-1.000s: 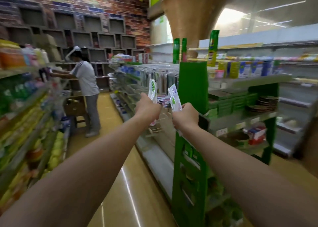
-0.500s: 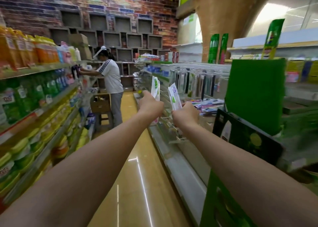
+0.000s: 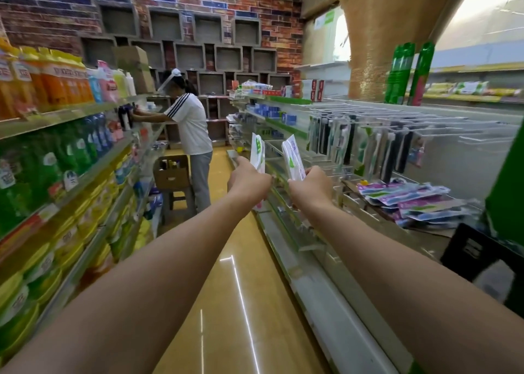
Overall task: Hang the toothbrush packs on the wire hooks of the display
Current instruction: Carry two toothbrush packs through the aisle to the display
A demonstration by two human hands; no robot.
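Note:
My left hand (image 3: 247, 181) grips a white toothbrush pack with a green mark (image 3: 257, 153), held upright in the aisle. My right hand (image 3: 312, 188) grips a second white pack (image 3: 292, 159), tilted slightly left. Both hands are stretched out in front of me, left of the display. Rows of wire hooks (image 3: 397, 118) stick out from the display on the right; toothbrush packs (image 3: 351, 144) hang from some of them. A loose pile of purple and blue packs (image 3: 411, 200) lies on the shelf below the hooks.
A person in a white shirt (image 3: 190, 124) works at the left shelving down the aisle, beside a cardboard box on a stool (image 3: 171, 172). Shelves of bottles (image 3: 56, 158) line the left. A green end panel (image 3: 507, 192) and a black crate (image 3: 479, 249) stand at the right.
The view has swung left along the aisle, bringing the hooks and the pile of packs into sight. Both hands keep their packs and have stayed at about the same height.

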